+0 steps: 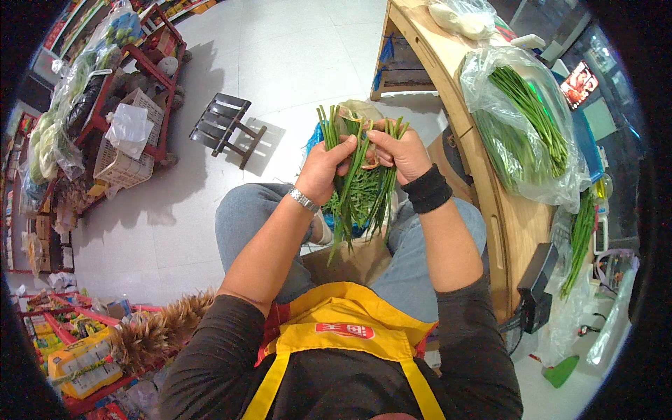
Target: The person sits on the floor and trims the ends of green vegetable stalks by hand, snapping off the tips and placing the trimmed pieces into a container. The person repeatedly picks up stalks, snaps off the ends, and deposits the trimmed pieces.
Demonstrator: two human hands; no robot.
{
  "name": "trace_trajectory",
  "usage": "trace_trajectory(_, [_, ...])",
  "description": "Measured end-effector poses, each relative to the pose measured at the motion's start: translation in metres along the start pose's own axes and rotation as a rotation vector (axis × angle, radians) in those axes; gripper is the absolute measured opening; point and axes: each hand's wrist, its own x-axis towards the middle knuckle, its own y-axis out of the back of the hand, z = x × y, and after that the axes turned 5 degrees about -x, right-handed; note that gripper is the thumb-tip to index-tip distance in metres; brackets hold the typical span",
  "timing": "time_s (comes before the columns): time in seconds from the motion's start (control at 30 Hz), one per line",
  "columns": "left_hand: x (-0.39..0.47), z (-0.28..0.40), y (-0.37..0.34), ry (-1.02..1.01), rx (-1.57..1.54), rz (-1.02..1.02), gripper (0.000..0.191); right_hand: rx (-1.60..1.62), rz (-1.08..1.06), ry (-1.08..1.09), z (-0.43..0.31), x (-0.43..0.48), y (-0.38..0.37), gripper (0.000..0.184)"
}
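Observation:
My left hand (pixel 323 170) holds a bunch of garlic chives (pixel 328 126), with the cut stem ends sticking up past the thumb. More chive stalks (pixel 391 185) are gripped in my right hand (pixel 405 155), their leaves hanging down. A few stalks pass between the two hands, and the thumbs and fingers of both hands meet close to them. Below, between my knees, loose green leaves (pixel 358 195) lie in or on a blue plastic bag (pixel 314 139), partly hidden by my hands. A pale translucent bag (pixel 362 109) shows just beyond the stem ends.
To the right, a wooden counter (pixel 504 226) carries a clear plastic bag (pixel 485 86) of chives and another chive bunch (pixel 580 244). A small black slatted stool (pixel 220 123) stands left on the tiled floor. Farther left is a red rack (pixel 170 47) with vegetables and a white basket (pixel 123 163).

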Motion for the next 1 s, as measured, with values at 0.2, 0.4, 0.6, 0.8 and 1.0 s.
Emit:
trace_trajectory(0.2, [0.001,-0.001,0.0,-0.006,0.012,0.004,0.02,0.011,0.008,0.0,0.001,0.002,0.0,0.016])
trace_trajectory(0.4, [0.002,-0.002,0.001,0.002,0.011,-0.015,0.022,0.008,0.032,-0.002,0.004,0.003,0.001,0.019])
trace_trajectory(0.6, [0.004,-0.007,0.003,-0.042,0.134,0.025,0.02,-0.002,0.055,0.0,0.004,0.003,-0.004,0.017])
trace_trajectory(0.8, [0.002,-0.002,0.0,-0.014,0.024,0.064,0.017,0.098,0.012,-0.036,0.001,0.001,-0.001,0.016])
trace_trajectory(1.0, [-0.003,0.005,-0.005,0.033,-0.026,0.071,0.015,0.08,0.031,-0.036,0.003,0.005,0.002,0.016])
